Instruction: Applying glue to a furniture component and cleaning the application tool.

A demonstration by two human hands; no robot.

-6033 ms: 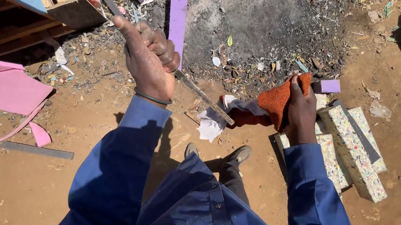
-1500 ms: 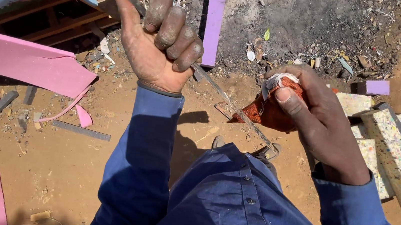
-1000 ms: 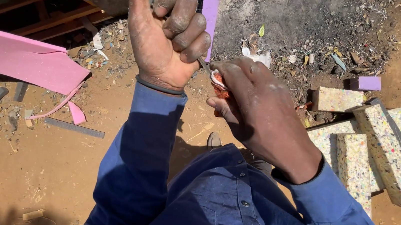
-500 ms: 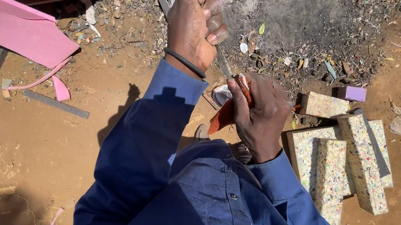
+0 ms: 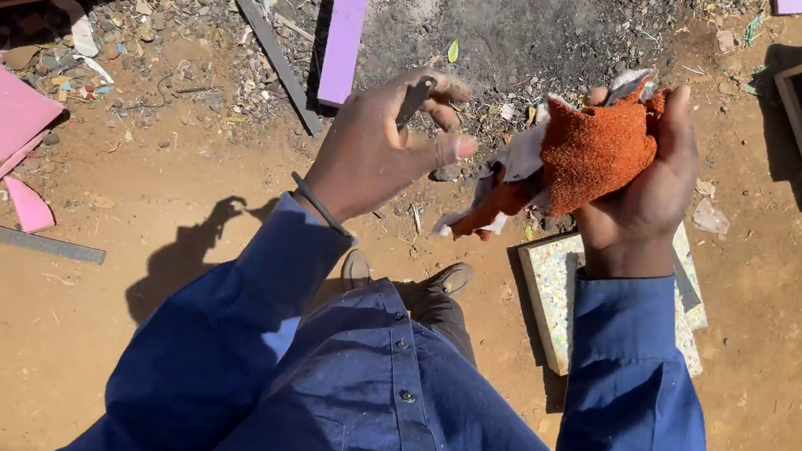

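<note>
Left hand: the left hand (image 5: 375, 147) was clenched round the dark handle of a thin metal blade tool (image 5: 415, 101); only a short dark stretch of it showed between the fingers, and the blade end could not be made out.
Right hand: the right hand (image 5: 642, 183) was grasping a wadded rust-orange cloth with white scraps (image 5: 585, 156), raised above the ground, just beside the left hand but apart from it.
Contact: tool and cloth were not touching.
Progress: judging by this, the wiping stroke looked finished or paused; whether the blade was clean could not be told.
Surroundings: a speckled foam block (image 5: 555, 283) lay on the bare dirt ground (image 5: 56, 337) under the right forearm; a purple plank (image 5: 348, 18) lay further off.
</note>
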